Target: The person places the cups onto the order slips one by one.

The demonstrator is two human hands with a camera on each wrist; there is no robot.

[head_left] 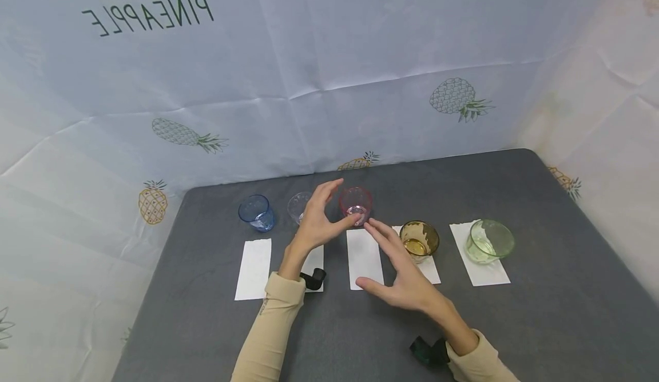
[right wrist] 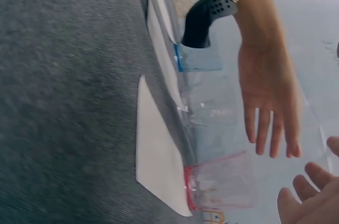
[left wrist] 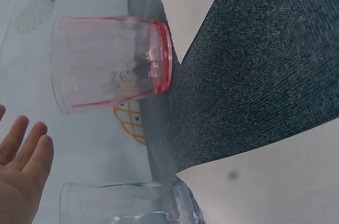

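A pink-tinted glass (head_left: 355, 198) stands upright behind the middle white paper slip (head_left: 365, 261). My left hand (head_left: 318, 217) hovers just left of it, fingers extended, with the thumb overlapping the glass in the head view. Lower and to the right, my right hand (head_left: 404, 276) has its fingers and thumb spread, fingertips close to the pink glass's base. Neither hand holds anything. In the left wrist view the pink glass (left wrist: 108, 62) stands apart from the left fingers (left wrist: 37, 155). A clear glass (head_left: 297, 206) is partly hidden behind my left hand.
A blue glass (head_left: 257, 213) stands at the left, behind a paper slip (head_left: 253, 270). To the right, an amber glass (head_left: 419, 240) and a green glass (head_left: 490, 242) stand on slips. A pineapple-print curtain (head_left: 309, 56) borders the grey table (head_left: 556, 290) at the back.
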